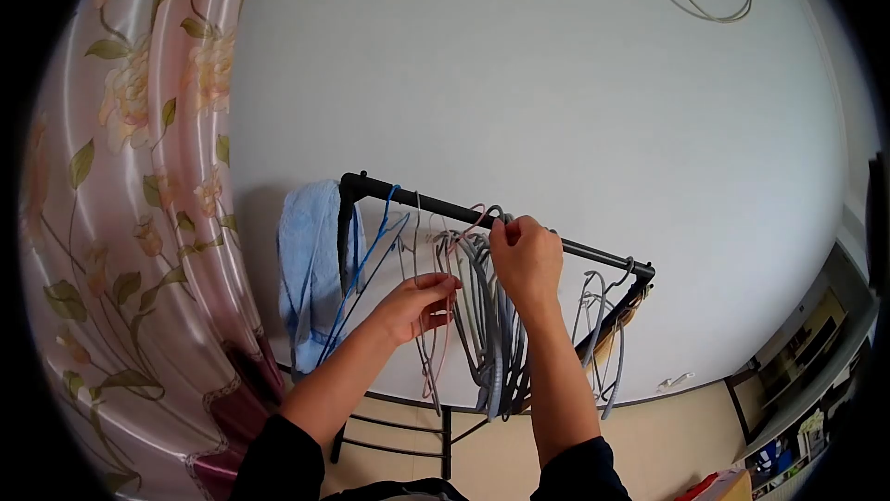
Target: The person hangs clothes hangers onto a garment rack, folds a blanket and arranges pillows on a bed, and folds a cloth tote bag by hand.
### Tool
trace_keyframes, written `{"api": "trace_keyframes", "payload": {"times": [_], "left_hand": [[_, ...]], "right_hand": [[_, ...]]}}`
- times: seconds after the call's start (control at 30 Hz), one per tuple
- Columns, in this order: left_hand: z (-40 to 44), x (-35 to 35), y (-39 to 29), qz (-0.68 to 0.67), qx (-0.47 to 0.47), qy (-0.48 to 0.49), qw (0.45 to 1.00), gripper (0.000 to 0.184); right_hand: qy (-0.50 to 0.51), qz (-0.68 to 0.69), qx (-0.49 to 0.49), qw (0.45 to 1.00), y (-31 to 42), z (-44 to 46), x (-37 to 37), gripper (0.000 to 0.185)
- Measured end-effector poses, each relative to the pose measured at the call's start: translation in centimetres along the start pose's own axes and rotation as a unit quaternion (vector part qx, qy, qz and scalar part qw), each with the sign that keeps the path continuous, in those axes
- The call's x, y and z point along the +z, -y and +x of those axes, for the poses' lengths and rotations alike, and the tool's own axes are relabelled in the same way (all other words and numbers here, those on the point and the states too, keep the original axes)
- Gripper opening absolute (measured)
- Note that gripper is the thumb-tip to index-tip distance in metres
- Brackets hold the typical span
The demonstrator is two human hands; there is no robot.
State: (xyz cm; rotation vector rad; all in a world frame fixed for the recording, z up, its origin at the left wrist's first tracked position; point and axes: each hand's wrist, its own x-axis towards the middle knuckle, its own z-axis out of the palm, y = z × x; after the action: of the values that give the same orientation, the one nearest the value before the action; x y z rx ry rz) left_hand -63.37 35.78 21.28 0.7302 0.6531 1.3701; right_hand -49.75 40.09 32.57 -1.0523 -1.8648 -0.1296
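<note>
A black clothes rack carries many clothes hangers on its top rail. My left hand is below the rail, thumb and fingers curled around the side of a pink clothes hanger. A thin grey hanger hangs right beside that hand. My right hand is up at the rail, fingers closed at the hooks of a dense bunch of grey hangers; its fingertips are partly hidden. Left of both hands hangs a blue hanger.
A light blue towel drapes over the rack's left end. More grey hangers hang at the right end. A floral curtain is at the left, with a pale wall behind. Shelving stands at the lower right.
</note>
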Motion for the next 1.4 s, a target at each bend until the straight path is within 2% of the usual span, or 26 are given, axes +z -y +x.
{"api": "trace_keyframes", "payload": {"times": [0.3,0.37,0.4,0.47,0.5,0.53,0.6,0.67,0.73,0.77,0.8,0.87,0.9,0.97,1.07,1.13,1.17,1.2,1.37,1.4], "left_hand": [[-0.2,-0.3,-0.5,0.01,-0.018,0.036,0.999,0.016],[-0.5,-0.2,-0.5,0.003,-0.006,0.013,1.0,0.029],[-0.9,-0.1,-0.5,0.003,-0.009,0.013,1.0,0.029],[-1.6,-0.1,-0.3,0.017,0.03,-0.038,0.999,0.041],[-1.7,-0.9,-0.2,0.013,0.035,-0.014,0.999,0.062],[-2.1,-1.3,0.2,0.015,0.031,-0.013,0.999,0.062],[-3.3,-1.5,1.3,0.015,0.108,-0.046,0.993,0.056],[-5.0,-1.8,2.2,0.053,0.124,-0.069,0.988,0.061],[-6.3,-2.2,3.3,0.155,0.221,-0.081,0.96,0.064],[-7.0,-2.1,3.8,0.153,0.238,-0.081,0.956,0.061],[-7.6,-1.9,3.7,0.157,0.231,-0.076,0.957,0.061],[-8.8,-1.6,3.6,0.229,0.139,-0.078,0.96,0.054],[-8.7,-1.8,4.3,0.224,0.16,-0.066,0.959,0.046],[-9.1,-2.0,4.4,0.227,0.146,-0.072,0.96,0.044],[-9.5,-2.3,4.7,0.244,0.141,-0.09,0.955,0.043],[-9.8,-2.8,5.7,0.329,0.261,-0.151,0.895,0.048],[-9.8,-3.9,6.3,0.368,0.296,-0.146,0.869,0.053],[-10.2,-2.9,6.1,0.371,0.294,-0.133,0.87,0.053],[-13.9,1.6,6.2,0.554,0.424,-0.192,0.69,0.058],[-14.5,1.9,6.6,0.56,0.452,-0.162,0.675,0.056]], "right_hand": [[0.036,-0.021,-0.01,0.999,0.1,-0.6,-0.3,0.028],[0.042,-0.011,-0.018,0.999,-0.1,-0.9,-0.8,0.029],[0.043,0.023,-0.012,0.999,-0.3,-1.2,-1.2,0.029],[0.043,0.057,-0.003,0.997,-0.6,-2.2,-2.1,0.029],[0.042,0.076,0.003,0.996,-0.8,-2.8,-2.8,0.029],[0.041,0.096,0.009,0.995,-1.1,-3.4,-3.4,0.028],[0.033,0.112,0.014,0.993,-2.2,-4.8,-4.4,0.024],[0.026,0.139,0.03,0.989,-3.4,-6.4,-5.2,0.02],[0.017,0.151,0.06,0.986,-4.2,-8.1,-6.2,0.017],[0.017,0.164,0.073,0.984,-5.0,-9.0,-6.2,0.017],[0.017,0.178,0.085,0.98,-5.8,-9.9,-6.2,0.018],[0.05,0.192,0.129,0.972,-6.5,-11.6,-6.8,0.019],[0.055,0.208,0.143,0.966,-6.7,-12.4,-6.9,0.019],[0.063,0.246,0.171,0.952,-6.7,-13.4,-7.1,0.019],[0.076,0.24,0.158,0.955,-7.7,-15.0,-7.0,0.017],[0.07,0.237,0.159,0.956,-8.0,-15.9,-7.3,0.016],[0.068,0.233,0.158,0.957,-8.2,-16.2,-7.6,0.015],[0.056,0.229,0.165,0.958,-8.3,-16.4,-8.0,0.015],[0.059,0.281,0.209,0.935,-9.5,-17.7,-10.7,0.01],[0.061,0.294,0.206,0.931,-10.0,-18.0,-11.4,0.009]]}}
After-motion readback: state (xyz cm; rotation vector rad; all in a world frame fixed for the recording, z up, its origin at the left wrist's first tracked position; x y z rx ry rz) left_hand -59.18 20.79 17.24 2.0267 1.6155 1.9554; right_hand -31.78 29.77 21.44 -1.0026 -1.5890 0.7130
